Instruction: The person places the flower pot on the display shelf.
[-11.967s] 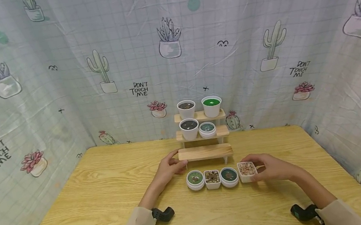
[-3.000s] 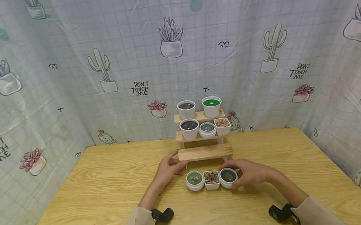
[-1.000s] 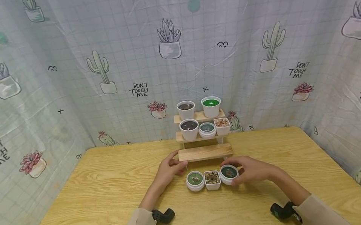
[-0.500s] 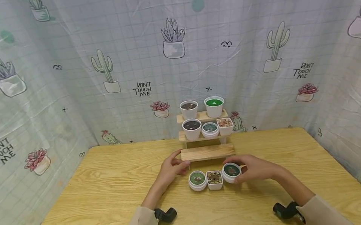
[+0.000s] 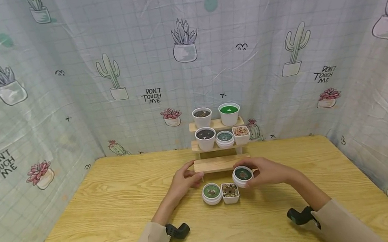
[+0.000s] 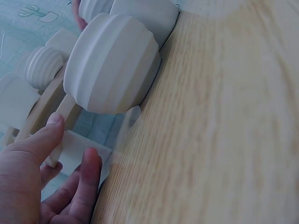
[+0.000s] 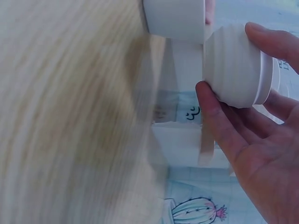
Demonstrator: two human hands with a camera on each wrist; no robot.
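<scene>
My right hand (image 5: pixel 272 171) holds a round white ribbed pot (image 5: pixel 242 177) with a dark green top, thumb on one side and fingers on the other. In the right wrist view, this pot (image 7: pixel 233 67) is raised off the table and tilted. It is close to the front edge of the bottom step (image 5: pixel 218 164) of a three-step wooden stand. My left hand (image 5: pixel 183 183) grips the left end of that step, the thumb (image 6: pixel 49 133) on the plank. On the table before the stand are a round pot (image 5: pixel 212 194) with a light green top and a square pot (image 5: pixel 230 193) of pebbles.
The middle step bears a tall dark-filled pot (image 5: pixel 206 139), a round blue-green pot (image 5: pixel 225 139) and a square pot (image 5: pixel 241 134) of pinkish gravel. Up top are a brown-filled pot (image 5: pixel 202 117) and a bright green one (image 5: pixel 230 114). A cactus-print curtain (image 5: pixel 157 68) surrounds the table (image 5: pixel 123 195).
The square gravel pot went from my right hand to the middle step. Since then my right hand has taken the dark green pot and lifted it toward the bottom step. My left hand stays put.
</scene>
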